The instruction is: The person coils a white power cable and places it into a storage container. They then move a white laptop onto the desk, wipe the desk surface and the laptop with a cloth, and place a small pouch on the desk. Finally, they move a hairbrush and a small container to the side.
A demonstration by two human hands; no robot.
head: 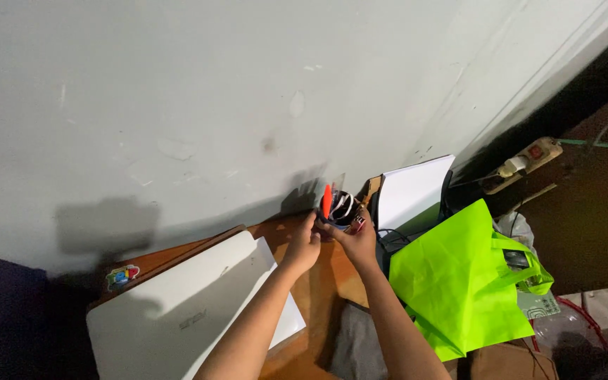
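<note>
A dark pen cup (343,211) stands at the far edge of a wooden desk (318,295), close to the wall. It holds an orange-red pen (327,200) and several other pens and tools. My left hand (305,243) touches the cup's left side, its fingers curled against it. My right hand (355,238) grips the cup from the front and right. Both forearms reach up from the bottom of the view.
A closed white laptop (177,309) lies at the left on the desk, over a white sheet. A bright green fabric bag (459,278) sits at the right. Behind it stand a white board (413,190) and a power strip (526,158). A grey wall fills the upper view.
</note>
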